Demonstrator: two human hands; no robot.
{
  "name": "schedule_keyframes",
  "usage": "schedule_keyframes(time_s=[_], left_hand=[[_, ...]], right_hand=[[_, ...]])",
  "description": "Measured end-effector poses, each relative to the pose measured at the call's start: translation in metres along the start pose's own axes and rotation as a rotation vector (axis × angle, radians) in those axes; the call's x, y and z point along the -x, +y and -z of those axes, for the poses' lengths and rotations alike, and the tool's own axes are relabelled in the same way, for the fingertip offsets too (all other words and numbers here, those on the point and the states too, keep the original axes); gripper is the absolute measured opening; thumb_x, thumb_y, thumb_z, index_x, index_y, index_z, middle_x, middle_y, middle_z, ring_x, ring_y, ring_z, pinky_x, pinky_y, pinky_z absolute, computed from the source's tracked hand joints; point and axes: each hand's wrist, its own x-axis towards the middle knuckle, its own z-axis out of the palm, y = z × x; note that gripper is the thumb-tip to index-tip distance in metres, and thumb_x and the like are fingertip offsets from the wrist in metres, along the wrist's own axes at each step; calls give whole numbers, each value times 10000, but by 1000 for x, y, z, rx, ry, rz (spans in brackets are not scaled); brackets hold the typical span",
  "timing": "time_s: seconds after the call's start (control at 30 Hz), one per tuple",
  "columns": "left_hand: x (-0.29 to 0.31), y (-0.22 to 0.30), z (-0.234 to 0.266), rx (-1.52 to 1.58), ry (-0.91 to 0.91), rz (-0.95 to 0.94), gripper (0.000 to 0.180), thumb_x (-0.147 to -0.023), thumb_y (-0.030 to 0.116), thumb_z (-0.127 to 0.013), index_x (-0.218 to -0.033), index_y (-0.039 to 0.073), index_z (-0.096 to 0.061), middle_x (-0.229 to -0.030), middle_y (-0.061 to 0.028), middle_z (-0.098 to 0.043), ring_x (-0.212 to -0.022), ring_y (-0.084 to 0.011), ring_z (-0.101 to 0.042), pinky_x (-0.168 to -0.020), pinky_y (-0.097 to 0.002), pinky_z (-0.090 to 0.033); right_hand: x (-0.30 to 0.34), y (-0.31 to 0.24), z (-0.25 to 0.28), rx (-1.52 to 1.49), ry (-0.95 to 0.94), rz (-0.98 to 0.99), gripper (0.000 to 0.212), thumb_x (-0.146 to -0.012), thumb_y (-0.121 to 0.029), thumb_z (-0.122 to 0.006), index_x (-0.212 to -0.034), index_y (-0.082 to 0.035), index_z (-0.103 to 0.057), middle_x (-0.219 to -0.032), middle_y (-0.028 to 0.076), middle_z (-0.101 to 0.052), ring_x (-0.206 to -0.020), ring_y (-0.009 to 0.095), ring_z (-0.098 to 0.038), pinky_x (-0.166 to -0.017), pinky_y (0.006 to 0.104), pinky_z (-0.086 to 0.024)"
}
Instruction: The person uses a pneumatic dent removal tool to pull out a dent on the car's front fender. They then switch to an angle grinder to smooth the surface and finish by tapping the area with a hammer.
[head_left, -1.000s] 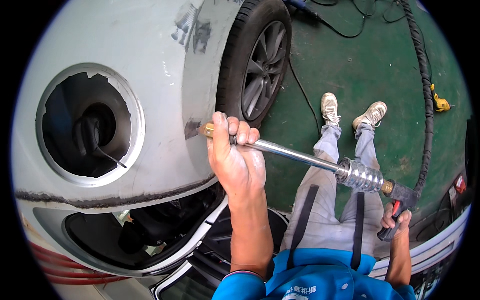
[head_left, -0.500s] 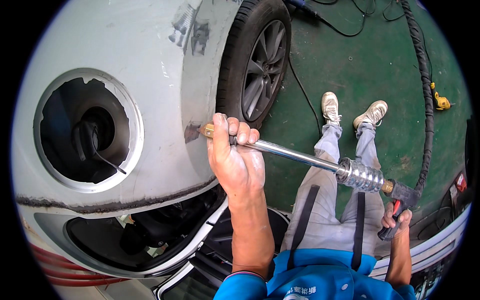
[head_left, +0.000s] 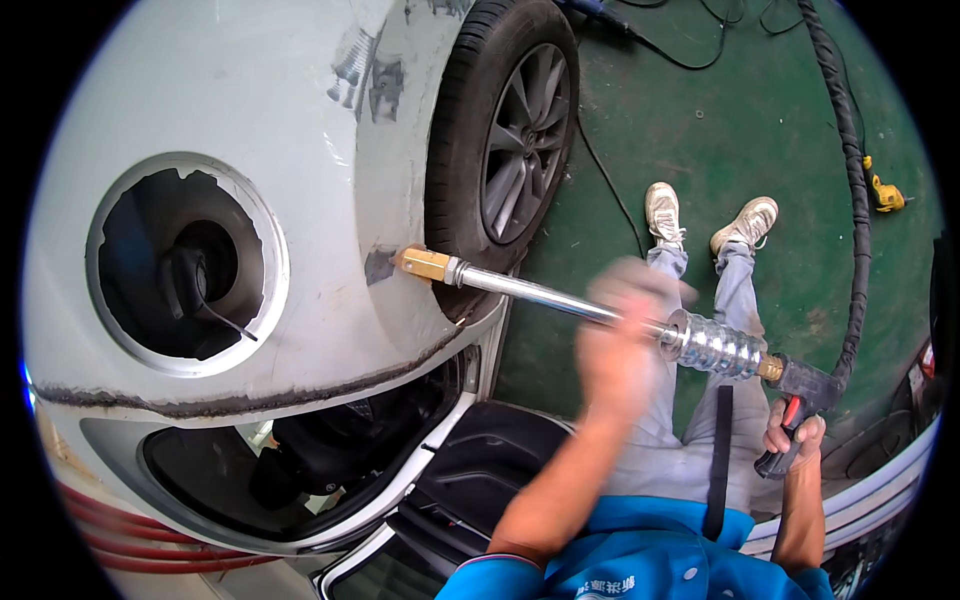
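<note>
A slide-hammer dent puller (head_left: 535,292) slants across the view, its brass tip (head_left: 425,264) touching a bare grey patch (head_left: 380,265) on the white car panel (head_left: 250,90) beside the wheel arch. My right hand (head_left: 795,438) is closed round its black pistol grip with the red trigger. My left hand (head_left: 622,345), smeared by motion, is at the chrome rod just left of the ribbed sliding weight (head_left: 715,346). Blur hides how its fingers lie. Another scuffed bare patch (head_left: 386,88) shows higher up the panel.
A round fuel-filler opening (head_left: 275,270) with a ragged inner edge is at the left. The car wheel (head_left: 525,145) stands beyond the tip. A wrapped cable (head_left: 853,230) runs from the tool over the green floor (head_left: 720,120). A yellow power tool (head_left: 885,195) lies at far right.
My left hand has left the brass tip end and moved right along the rod toward the sliding weight. My right hand stays on the grip, and the tip remains at the patch.
</note>
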Motion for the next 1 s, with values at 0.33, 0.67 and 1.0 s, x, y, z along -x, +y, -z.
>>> schedule_keyframes(time_s=[0.33, 0.67, 1.0], left_hand=[[15, -28, -18, 196, -47, 103, 246, -991, 250, -560, -1019, 6, -572, -941, -126, -605, -914, -270, -624, -881, -432, -504], [-46, 113, 6, 154, 212, -347, 227, -989, 214, -587, -1080, 13, -534, -974, -116, -564, -913, -204, -541, -844, -361, -482], [-89, 110, 52, 859, -600, -129, 319, -949, 354, -659, -803, 85, -571, -608, 44, -367, -498, -79, -336, -436, -244, -309]], right_hand=[[4, -4, -5, 33, -20, 30, 475, -627, -115, -722, -1011, 130, -588, -836, 217, -642, -469, 219, -531, -486, 391, -463], [8, -8, 3, 38, 20, 22, 468, -615, -118, -703, -985, 142, -583, -788, 199, -620, -468, 227, -532, -487, 385, -450], [10, -11, -1, 78, -28, 17, 468, -587, -146, -713, -925, 155, -597, -697, 173, -604, -446, 223, -534, -448, 374, -421]])
